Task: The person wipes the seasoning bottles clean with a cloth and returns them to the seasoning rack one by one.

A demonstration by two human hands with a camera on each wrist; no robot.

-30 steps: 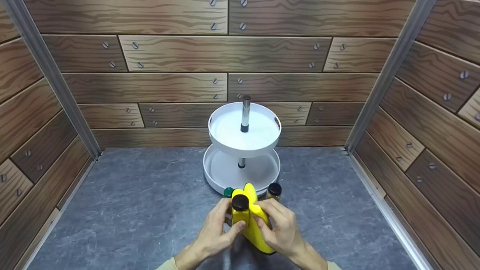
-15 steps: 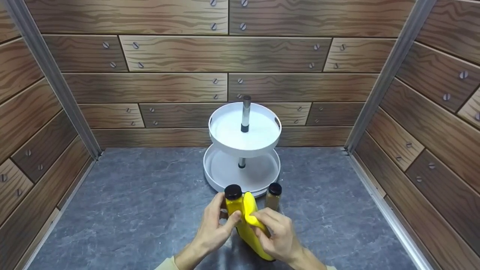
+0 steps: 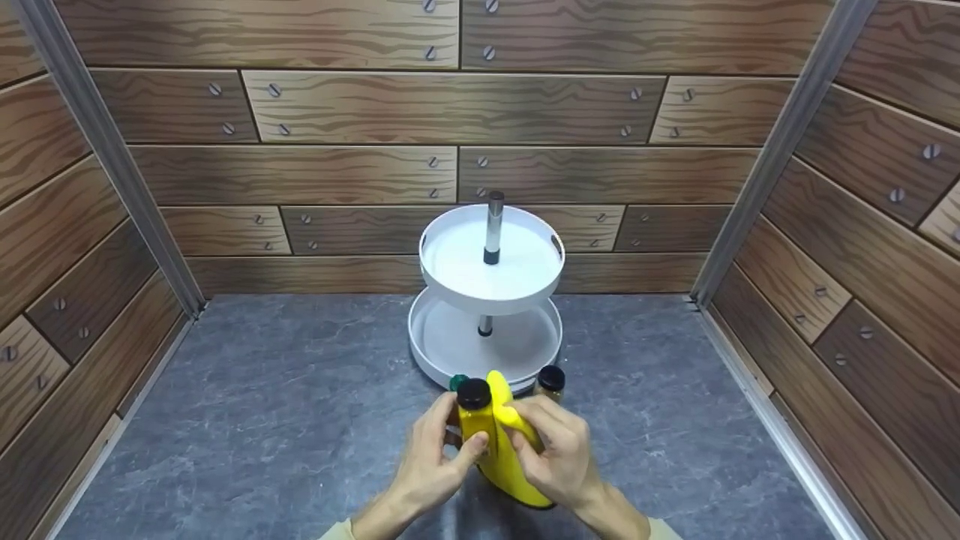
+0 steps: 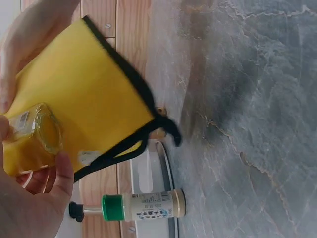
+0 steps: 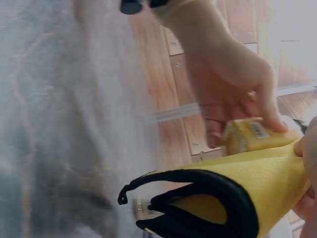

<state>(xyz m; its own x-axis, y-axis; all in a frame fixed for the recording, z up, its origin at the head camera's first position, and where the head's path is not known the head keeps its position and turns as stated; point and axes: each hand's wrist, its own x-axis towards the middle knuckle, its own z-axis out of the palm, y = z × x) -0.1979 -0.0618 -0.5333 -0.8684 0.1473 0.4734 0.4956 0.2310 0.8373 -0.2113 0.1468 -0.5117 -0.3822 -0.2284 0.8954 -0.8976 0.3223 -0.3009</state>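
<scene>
My left hand (image 3: 433, 454) grips a square-sided jar of yellow contents (image 3: 477, 429) with a black cap, held upright in the air. A label shows on its side in the right wrist view. My right hand (image 3: 559, 450) pinches a folded yellow cloth (image 3: 516, 478) with black edging, which lies against the jar's right side. The cloth hangs above the table. Behind the left hand stands a green-capped bottle (image 4: 154, 205) with a printed label. A black-capped jar (image 3: 551, 379) stands just beyond the right hand, partly hidden by it.
A white two-tier round tray stand (image 3: 491, 302) with a metal post stands directly behind the jars. The table (image 3: 285, 405) is grey and marbled. Wood-patterned walls (image 3: 375, 105) enclose the back and both sides.
The jar and left hand shifted left and away, covering the green cap, then came partly back. The cloth's top dipped and rose again beside the jar. Both hands keep their holds.
</scene>
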